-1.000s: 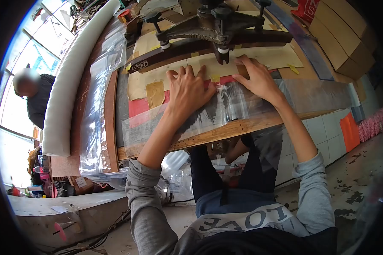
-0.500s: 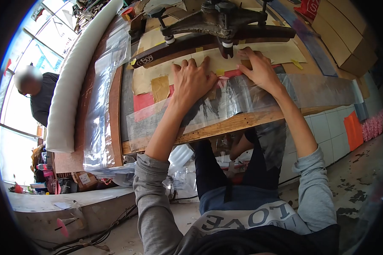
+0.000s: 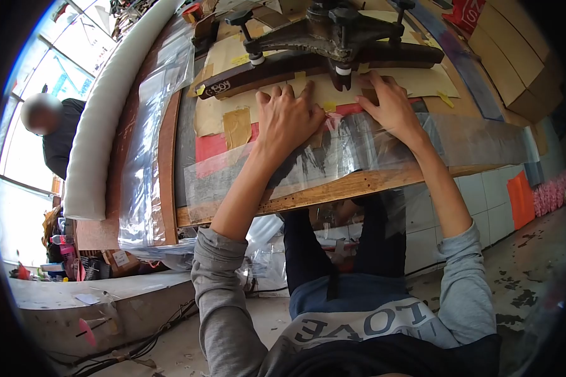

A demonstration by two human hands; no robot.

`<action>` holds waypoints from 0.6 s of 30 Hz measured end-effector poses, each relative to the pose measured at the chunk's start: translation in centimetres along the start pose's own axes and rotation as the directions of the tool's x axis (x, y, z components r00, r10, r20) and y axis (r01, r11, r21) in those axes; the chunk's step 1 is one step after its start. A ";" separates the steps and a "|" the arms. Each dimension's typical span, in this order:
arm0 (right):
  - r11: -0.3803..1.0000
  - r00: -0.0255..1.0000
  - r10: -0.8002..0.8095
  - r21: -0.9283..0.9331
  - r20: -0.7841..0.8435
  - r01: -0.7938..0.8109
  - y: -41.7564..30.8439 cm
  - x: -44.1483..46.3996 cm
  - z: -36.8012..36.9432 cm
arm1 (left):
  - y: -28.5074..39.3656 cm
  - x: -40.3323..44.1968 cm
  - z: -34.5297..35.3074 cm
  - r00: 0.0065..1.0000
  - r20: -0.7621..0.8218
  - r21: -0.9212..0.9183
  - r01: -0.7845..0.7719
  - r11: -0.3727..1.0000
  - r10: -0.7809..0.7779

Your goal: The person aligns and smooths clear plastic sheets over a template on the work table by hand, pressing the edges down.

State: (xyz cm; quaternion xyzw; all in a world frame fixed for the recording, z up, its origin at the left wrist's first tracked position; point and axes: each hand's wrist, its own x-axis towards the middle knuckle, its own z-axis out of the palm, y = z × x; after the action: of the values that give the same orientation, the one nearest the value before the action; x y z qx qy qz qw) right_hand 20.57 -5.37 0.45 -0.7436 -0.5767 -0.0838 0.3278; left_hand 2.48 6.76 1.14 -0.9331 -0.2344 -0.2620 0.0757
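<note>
Namely: wooden edge (image 3: 333,192); clear film (image 3: 226,176) lying above it. Left hand (image 3: 286,122), palm down, fingers spread; right hand (image 3: 396,113), thumb apart from fingers, pinch not discernible. Both upon cream sheet (image 3: 209,119). Just beyond, dark bar (image 3: 264,75): lowered early, could trap fingertips; uneven pressure might skew the sheet.

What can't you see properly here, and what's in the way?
In the head view:
- Top of the dark metal frame with black knobs: cut off by the top edge.
- Parts of the flat cream sheet: hidden under the left hand and right hand.
- Face of the other person in black: blurred.
</note>
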 end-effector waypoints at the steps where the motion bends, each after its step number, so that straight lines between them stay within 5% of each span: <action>1: 1.000 1.000 -0.006 -0.005 -0.002 0.006 0.1 -0.1 0.1 | 0.0 0.0 0.1 1.000 -0.012 0.005 -0.003 1.000 0.003; 18: 0.999 0.999 0.034 -0.034 0.025 -0.033 -0.1 0.2 -0.3 | 0.0 1.3 0.0 0.987 0.159 0.052 0.006 0.999 -0.014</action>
State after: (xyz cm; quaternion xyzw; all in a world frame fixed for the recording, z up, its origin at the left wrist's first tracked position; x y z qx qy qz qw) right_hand 20.68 -5.36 0.87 -0.7598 -0.5667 -0.0784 0.3090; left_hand 3.45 7.30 1.81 -0.9476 -0.2509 -0.1809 0.0792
